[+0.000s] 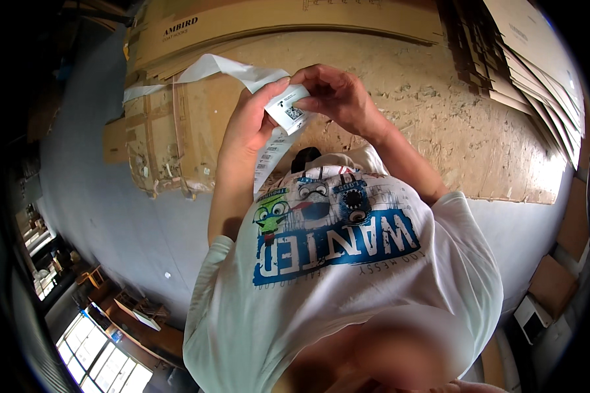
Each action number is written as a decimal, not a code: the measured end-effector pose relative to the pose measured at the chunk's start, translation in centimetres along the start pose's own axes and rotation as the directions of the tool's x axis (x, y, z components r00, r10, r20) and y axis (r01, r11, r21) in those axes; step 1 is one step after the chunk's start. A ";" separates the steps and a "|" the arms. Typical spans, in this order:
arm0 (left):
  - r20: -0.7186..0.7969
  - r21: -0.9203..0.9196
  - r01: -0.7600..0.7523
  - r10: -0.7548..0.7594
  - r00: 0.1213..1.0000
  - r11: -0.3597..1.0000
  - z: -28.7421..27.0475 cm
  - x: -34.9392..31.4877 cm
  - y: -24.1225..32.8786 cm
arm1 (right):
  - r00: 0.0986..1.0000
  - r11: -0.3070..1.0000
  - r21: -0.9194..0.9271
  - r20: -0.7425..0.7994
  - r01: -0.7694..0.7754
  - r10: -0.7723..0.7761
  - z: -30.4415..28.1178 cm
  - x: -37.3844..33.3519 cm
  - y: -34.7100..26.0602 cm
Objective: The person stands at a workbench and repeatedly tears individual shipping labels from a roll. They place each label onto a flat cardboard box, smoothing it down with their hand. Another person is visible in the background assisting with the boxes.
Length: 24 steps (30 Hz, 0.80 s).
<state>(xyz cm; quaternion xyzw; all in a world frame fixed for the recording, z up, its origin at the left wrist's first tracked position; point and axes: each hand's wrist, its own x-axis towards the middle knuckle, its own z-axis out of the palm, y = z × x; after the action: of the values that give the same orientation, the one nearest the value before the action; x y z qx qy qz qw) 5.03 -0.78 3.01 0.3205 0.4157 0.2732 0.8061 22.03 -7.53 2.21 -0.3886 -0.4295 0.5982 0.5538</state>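
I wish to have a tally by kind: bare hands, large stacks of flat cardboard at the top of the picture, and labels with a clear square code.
Hands: 2 (left hand, right hand)
Cardboard: 2 (middle stack, right stack)
Coded: 1 (white label)
Total: 5

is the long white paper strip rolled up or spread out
Mostly spread out: the long white paper strip trails, bent and loose, leftward from the left hand over the brown cardboard.
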 end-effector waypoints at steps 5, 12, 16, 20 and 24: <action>0.071 -0.155 0.164 -0.154 0.985 0.974 -0.4 1.3 -0.5 | 0.987 0.999 0.016 -0.161 0.033 -0.030 -0.9 0.0 1.2; 0.152 -0.129 0.177 -0.157 0.976 0.976 -0.8 3.7 -0.9 | 0.975 0.996 0.051 -0.212 0.076 -0.063 -2.2 0.2 1.8; 0.110 -0.128 0.182 -0.169 0.980 0.975 -0.1 4.6 -0.3 | 0.965 0.995 0.043 -0.251 0.092 -0.078 -2.6 0.6 2.9; 0.096 -0.015 0.158 -0.156 0.983 0.987 -0.2 4.8 0.1 | 0.978 0.997 0.075 -0.208 0.013 0.003 -2.9 1.2 1.9; 0.096 0.082 0.187 -0.195 0.976 0.979 0.0 5.2 0.6 | 0.965 0.999 0.009 -0.261 0.042 -0.038 -2.8 1.3 2.8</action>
<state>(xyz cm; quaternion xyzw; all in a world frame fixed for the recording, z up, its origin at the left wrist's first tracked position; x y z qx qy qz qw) 7.56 3.27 0.90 0.3217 0.4118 0.1623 0.8370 23.65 -6.02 -1.35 -0.4509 -0.3563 0.5339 0.6202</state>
